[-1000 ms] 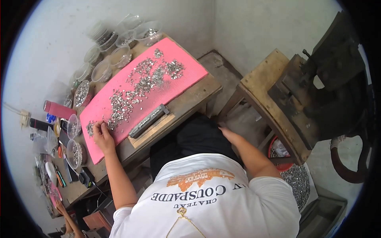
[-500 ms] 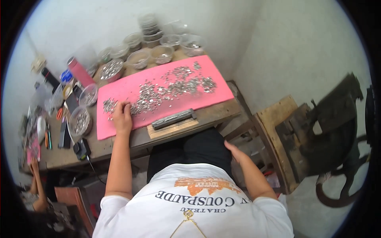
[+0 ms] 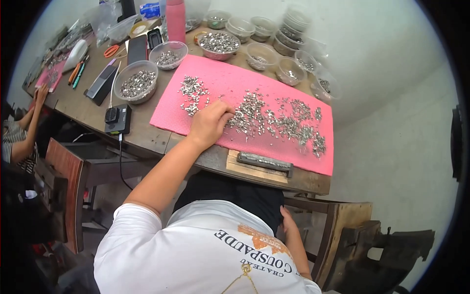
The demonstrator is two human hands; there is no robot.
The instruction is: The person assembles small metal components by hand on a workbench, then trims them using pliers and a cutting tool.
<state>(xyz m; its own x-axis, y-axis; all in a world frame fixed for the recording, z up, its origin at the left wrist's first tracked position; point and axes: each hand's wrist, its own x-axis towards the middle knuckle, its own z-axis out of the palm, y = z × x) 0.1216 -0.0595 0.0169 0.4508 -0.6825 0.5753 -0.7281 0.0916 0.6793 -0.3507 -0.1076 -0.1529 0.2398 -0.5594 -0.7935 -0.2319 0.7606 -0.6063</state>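
Many small silvery metal pieces (image 3: 250, 110) lie in loose clusters on a pink foam mat (image 3: 215, 68). My left hand (image 3: 211, 122) rests low over the mat, between the left cluster (image 3: 192, 88) and the middle one. Its fingers are curled and pinched together at the edge of the middle cluster; what they hold, if anything, is hidden. My right hand (image 3: 289, 219) hangs beside my right thigh, away from the mat, with most of its fingers out of sight. In front of me, a dark metal bar (image 3: 264, 162) sits on a wooden block (image 3: 245, 169) at the table's edge.
Clear plastic bowls of metal pieces, such as one bowl (image 3: 136, 83), line the mat's left and far sides. A pink bottle (image 3: 175, 22), orange scissors (image 3: 111, 51) and a black corded device (image 3: 117, 119) are on the table (image 3: 93, 110). Another person's hands (image 3: 41, 93) work at far left.
My view has turned, so the table and mat appear farther right. My left hand stays over the mat, its fingers now at the middle cluster. My right hand remains by my thigh.
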